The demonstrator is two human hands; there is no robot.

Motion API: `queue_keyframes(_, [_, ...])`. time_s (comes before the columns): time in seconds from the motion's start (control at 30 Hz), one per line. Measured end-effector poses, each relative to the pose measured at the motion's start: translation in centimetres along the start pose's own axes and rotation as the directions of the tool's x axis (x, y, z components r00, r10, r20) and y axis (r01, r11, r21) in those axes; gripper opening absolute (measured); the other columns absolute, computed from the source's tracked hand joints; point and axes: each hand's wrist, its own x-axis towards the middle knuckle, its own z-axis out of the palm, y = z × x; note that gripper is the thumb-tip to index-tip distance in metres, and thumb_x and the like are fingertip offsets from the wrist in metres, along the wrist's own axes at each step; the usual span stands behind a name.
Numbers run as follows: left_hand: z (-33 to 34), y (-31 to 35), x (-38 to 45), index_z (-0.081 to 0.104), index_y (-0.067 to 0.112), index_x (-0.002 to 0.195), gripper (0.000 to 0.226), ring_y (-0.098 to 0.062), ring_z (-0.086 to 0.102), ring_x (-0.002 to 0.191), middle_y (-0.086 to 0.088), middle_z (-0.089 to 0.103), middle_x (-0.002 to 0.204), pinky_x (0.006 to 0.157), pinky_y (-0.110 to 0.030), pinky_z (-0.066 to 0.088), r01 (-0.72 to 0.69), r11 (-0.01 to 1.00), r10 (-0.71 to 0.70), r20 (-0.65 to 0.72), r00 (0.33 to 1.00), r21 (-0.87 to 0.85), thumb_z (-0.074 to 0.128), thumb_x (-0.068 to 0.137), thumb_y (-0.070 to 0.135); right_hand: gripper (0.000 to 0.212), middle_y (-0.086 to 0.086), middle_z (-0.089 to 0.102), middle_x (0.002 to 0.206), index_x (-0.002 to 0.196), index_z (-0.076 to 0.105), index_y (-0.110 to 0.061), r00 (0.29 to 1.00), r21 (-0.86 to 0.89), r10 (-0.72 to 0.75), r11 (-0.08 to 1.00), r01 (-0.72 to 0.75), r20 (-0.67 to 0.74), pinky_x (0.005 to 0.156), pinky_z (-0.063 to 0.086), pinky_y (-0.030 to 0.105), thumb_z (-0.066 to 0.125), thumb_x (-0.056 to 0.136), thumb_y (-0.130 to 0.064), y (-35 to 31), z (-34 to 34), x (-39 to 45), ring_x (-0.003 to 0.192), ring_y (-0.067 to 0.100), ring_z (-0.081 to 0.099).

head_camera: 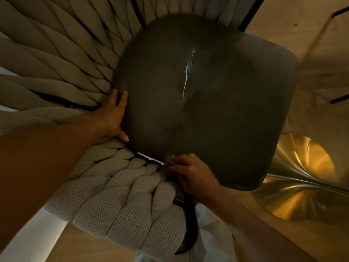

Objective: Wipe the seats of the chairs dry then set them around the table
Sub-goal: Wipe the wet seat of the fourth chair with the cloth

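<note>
A chair fills the view from above. Its dark grey seat cushion carries a thin glinting streak of water down the middle and a few darker damp patches. Thick beige braided rope forms the back and armrests around the cushion. My left hand lies flat with fingers spread on the cushion's left edge, against the rope. At the near edge of the seat my right hand is closed on a small crumpled grey cloth, pressed where the cushion meets the rope.
A shiny brass trumpet-shaped table base stands on the wooden floor right of the chair. Dark thin legs of other furniture show at upper right. A white surface edges the lower left.
</note>
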Motion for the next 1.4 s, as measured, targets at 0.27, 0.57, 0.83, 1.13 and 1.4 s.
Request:
queue_keyframes(0.27, [0.1, 0.6, 0.1, -0.022, 0.019, 0.151, 0.15, -0.035, -0.003, 0.149, -0.011, -0.027, 0.158, 0.119, -0.046, 0.021, 0.014, 1.0, -0.014, -0.017, 1.0, 0.003, 0.094, 0.055, 0.023, 0.025, 0.001, 0.062, 0.094, 0.097, 0.073, -0.024, 0.998, -0.202, -0.017, 0.979, 0.004, -0.064, 0.059, 0.046, 0.027, 0.067, 0.074, -0.016, 1.1, -1.5, 0.2, 0.076, 0.021, 0.054])
queue_keyframes(0.57, [0.0, 0.8, 0.1, -0.018, 0.013, 0.152, 0.149, -0.036, -0.005, 0.148, -0.018, -0.023, 0.158, 0.119, -0.049, 0.02, 0.02, 0.999, -0.019, -0.018, 1.0, 0.048, 0.094, 0.054, 0.023, 0.033, 0.017, 0.061, 0.11, 0.107, 0.071, -0.009, 0.802, -0.126, 0.372, 0.87, -0.477, -0.467, 0.084, 0.044, 0.037, 0.055, 0.079, -0.003, 11.9, -10.5, -1.7, 0.094, 0.037, 0.054])
queue_keyframes(0.83, [-0.2, 1.1, -0.2, -0.02, 0.011, 0.151, 0.147, -0.037, -0.007, 0.148, -0.019, -0.025, 0.157, 0.119, -0.049, 0.02, 0.031, 0.998, -0.032, 0.002, 1.0, 0.063, 0.093, 0.057, 0.022, 0.036, 0.012, 0.061, 0.117, 0.115, 0.068, -0.01, 0.484, 0.171, 0.647, 0.686, -0.707, -0.589, 0.094, 0.041, 0.035, 0.053, 0.083, -0.005, 13.8, -11.9, -0.2, 0.108, 0.031, 0.054])
queue_keyframes(1.13, [-0.2, 1.6, 0.1, -0.02, 0.01, 0.151, 0.147, -0.038, -0.011, 0.147, -0.021, -0.026, 0.156, 0.117, -0.052, 0.022, 0.05, 0.995, -0.051, 0.012, 0.999, 0.088, 0.092, 0.057, 0.021, 0.03, 0.009, 0.066, 0.095, 0.093, 0.075, -0.012, 0.859, -0.007, 0.313, 0.939, -0.345, -0.405, 0.072, 0.049, 0.035, 0.067, 0.069, 0.005, 2.7, -3.0, 1.5, 0.084, 0.029, 0.056])
queue_keyframes(1.4, [-0.7, 3.1, 0.2, -0.02, -0.003, 0.148, 0.146, -0.045, -0.009, 0.145, -0.032, -0.02, 0.154, 0.119, -0.05, 0.019, 0.078, 0.978, -0.087, 0.036, 0.996, 0.192, 0.092, 0.058, 0.024, 0.036, -0.004, 0.059, 0.092, 0.095, 0.073, -0.032, 0.997, -0.222, -0.048, 0.974, 0.033, -0.062, 0.061, 0.042, 0.029, 0.042, 0.076, -0.028, -1.1, 0.5, 3.4, 0.081, 0.018, 0.042])
